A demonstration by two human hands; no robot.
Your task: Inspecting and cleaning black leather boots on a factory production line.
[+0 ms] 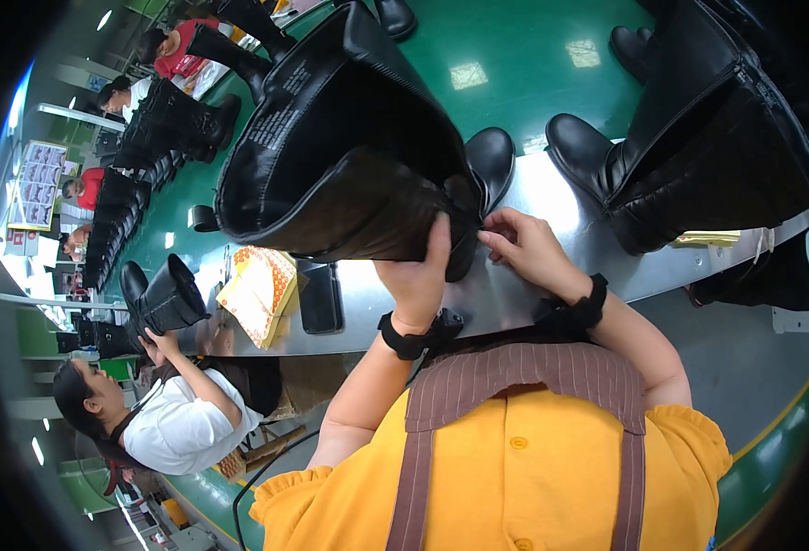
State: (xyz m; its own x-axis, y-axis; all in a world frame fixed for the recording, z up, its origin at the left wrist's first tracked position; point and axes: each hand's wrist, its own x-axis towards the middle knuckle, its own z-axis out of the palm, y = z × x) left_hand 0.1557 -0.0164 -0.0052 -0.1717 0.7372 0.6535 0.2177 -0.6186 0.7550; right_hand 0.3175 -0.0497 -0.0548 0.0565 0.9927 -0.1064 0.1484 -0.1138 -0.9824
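Observation:
A tall black boot [358, 197] stands in front of me on the metal edge of the bench, its wide shaft gaping toward me and its rounded toe pointing away. My left hand [413, 275] grips the lower shaft near the ankle, thumb pressed on the leather. Beside it, my right hand [528, 248] pinches at the boot's side by the ankle, thumb and forefinger together. Whatever is between those fingertips is too small to make out. Each wrist wears a black strap.
Another tall black boot [698, 138] stands at the right. A patterned stack of paper [262, 294] and a black phone [321, 297] lie left of my hands. Rows of boots [119, 211] line the green conveyor [478, 64]. A co-worker in white [179, 418] handles a boot at left.

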